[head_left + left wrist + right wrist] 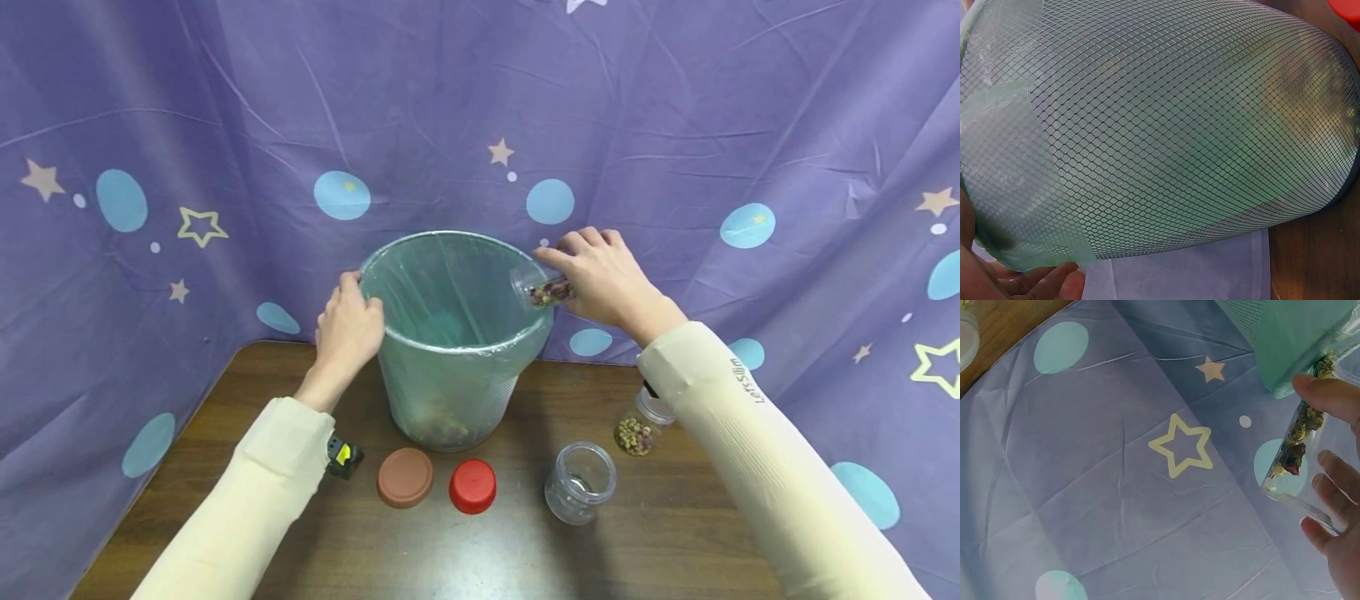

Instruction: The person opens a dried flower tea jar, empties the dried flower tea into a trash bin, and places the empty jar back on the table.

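Note:
A mesh wastebasket (pixel 450 367) lined with a thin green bag stands upright at the back of the table. My left hand (pixel 351 321) grips its rim on the left side; in the left wrist view the fingers (pixel 1054 281) curl beneath the bag's folded edge. On the opposite side, my right hand (pixel 603 275) holds a clear jar (pixel 525 285) tipped over, its mouth at the rim and pointing into the bin. Dried flower buds (pixel 1300 428) lie along the jar's lower wall in the right wrist view. Blurred brownish matter (pixel 1316 87) shows through the mesh near the bin's bottom.
In front of the bin lie a brown lid (pixel 405 477) and a red lid (pixel 473 486). An open clear jar (pixel 579 483) stands to their right. Partly behind my right sleeve is another jar (pixel 636 432) with dried buds. A purple curtain (pixel 450 100) hangs behind the table.

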`<state>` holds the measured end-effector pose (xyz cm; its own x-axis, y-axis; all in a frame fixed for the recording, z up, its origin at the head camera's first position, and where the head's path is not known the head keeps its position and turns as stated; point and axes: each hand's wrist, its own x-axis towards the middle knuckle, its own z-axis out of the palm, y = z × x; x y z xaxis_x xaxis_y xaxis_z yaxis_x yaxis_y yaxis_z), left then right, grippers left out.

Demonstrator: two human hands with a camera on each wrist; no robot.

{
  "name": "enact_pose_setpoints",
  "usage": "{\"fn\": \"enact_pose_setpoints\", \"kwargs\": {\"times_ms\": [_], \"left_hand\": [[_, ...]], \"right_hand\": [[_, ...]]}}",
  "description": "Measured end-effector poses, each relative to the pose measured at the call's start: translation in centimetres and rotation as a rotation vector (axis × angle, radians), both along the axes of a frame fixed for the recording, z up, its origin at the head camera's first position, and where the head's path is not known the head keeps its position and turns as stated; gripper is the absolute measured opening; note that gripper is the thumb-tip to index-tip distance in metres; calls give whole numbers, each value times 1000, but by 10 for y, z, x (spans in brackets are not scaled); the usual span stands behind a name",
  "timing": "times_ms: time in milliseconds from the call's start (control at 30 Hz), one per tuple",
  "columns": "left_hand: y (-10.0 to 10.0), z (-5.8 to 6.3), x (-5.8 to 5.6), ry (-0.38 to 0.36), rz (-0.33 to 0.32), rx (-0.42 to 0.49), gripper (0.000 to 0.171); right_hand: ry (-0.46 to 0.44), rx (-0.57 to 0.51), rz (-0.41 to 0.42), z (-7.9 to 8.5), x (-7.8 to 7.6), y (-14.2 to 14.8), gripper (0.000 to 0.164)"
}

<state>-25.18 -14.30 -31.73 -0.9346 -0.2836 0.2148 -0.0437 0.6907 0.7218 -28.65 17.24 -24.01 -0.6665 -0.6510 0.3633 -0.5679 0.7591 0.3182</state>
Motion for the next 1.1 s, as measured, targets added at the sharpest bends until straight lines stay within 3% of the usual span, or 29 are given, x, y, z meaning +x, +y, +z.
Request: {"fn": "enact_pose_setpoints", "kwargs": {"times_ms": [467, 1100], "left_hand": [[-2, -1, 0, 6, -2, 7, 55], [0, -2, -1, 12, 1, 17, 55]], "right_hand": [[33, 36, 35, 1, 0, -6, 71], [-131, -108, -88, -13, -2, 6, 81]]}}
